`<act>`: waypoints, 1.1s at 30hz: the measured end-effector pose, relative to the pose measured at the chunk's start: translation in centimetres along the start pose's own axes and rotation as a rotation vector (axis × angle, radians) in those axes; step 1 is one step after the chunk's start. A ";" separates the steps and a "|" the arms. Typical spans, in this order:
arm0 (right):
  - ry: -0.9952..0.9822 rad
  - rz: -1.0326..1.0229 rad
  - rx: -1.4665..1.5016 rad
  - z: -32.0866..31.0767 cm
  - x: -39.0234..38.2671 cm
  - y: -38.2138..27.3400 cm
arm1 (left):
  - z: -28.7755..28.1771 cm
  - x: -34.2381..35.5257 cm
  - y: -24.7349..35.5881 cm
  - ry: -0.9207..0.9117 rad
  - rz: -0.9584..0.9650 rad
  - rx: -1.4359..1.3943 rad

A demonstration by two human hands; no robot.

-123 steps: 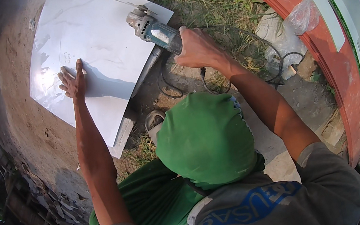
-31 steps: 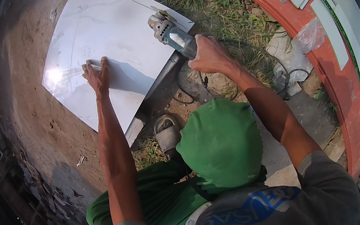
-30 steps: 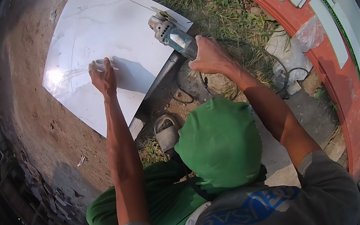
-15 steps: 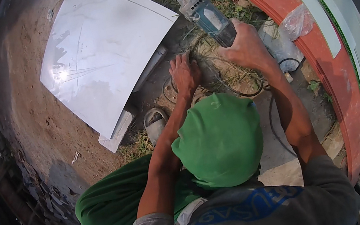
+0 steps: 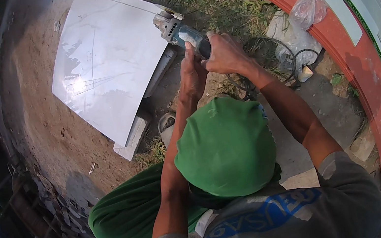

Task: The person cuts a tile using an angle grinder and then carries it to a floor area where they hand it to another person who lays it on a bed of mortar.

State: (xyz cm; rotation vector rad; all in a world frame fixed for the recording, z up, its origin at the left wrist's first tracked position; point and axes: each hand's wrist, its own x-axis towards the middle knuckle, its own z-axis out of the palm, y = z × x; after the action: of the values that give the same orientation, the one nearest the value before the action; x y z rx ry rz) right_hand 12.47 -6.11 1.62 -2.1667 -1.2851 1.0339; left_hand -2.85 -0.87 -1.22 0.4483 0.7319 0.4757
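An angle grinder (image 5: 187, 35) with a teal body and grey head is in both my hands. My right hand (image 5: 226, 54) is wrapped round its rear end. From the near left, my left hand (image 5: 192, 76) holds the body, thumb laid along it; its other fingers are mostly hidden. The yellow-edged disc (image 5: 173, 13) is at the far right corner of a glossy white panel (image 5: 117, 66), where a thin line runs along the far edge. From this view I cannot tell whether the disc touches the panel. More thin lines cross the panel's left half.
Light-coloured blocks (image 5: 129, 143) support the panel. A black cable (image 5: 293, 60) loops on the ground by a clear plastic bag (image 5: 307, 8). A curved-looking red surface (image 5: 340, 55) carrying pale strips (image 5: 334, 6) borders the right. Scraps lie at lower left; grass grows beyond.
The grinder has come left and nearer, from over the grass to the panel's corner. My left hand has risen from near the ground and taken hold of its body.
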 end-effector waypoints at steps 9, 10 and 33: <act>-0.006 -0.036 0.061 2.2 1.0 0.1 | -1.8 2.4 -0.6 0.149 0.065 0.290; -0.027 -0.057 0.034 2.2 1.0 0.2 | -2.0 2.5 -0.7 0.146 0.061 0.291; -0.015 -0.011 0.048 3.7 1.5 2.4 | -3.1 3.0 -2.3 0.102 0.050 0.303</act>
State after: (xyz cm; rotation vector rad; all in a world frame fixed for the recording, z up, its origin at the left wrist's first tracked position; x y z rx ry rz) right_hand 11.43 -6.03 -2.93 -2.1179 -1.2650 1.0672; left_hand -2.56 -0.31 -6.10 0.7313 0.8974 0.4377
